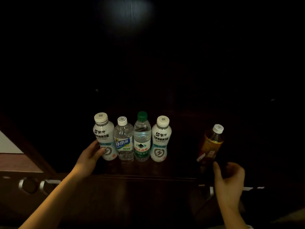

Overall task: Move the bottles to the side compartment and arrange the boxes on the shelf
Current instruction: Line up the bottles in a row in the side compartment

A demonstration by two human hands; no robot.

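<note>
I logged the dark wooden shelf (178, 169) first. It carried everything, and the room beyond was too dim to read. A row of four bottles (142, 139) stood upright at centre, side by side. The amber bottle (212, 142) sat well apart to the right, its long axis leaning right. The left hand (89, 157) gripped the leftmost white bottle (104, 134), fingers (99, 150) wrapped round its lower body. The right hand (229, 184) lay at the amber bottle's base, fingers curled — whether they pinched it, I could not tell.

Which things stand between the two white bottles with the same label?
In the head view, two clear bottles stand between the left white bottle and the right white bottle: the white-capped bottle, then the green-capped bottle.
</note>
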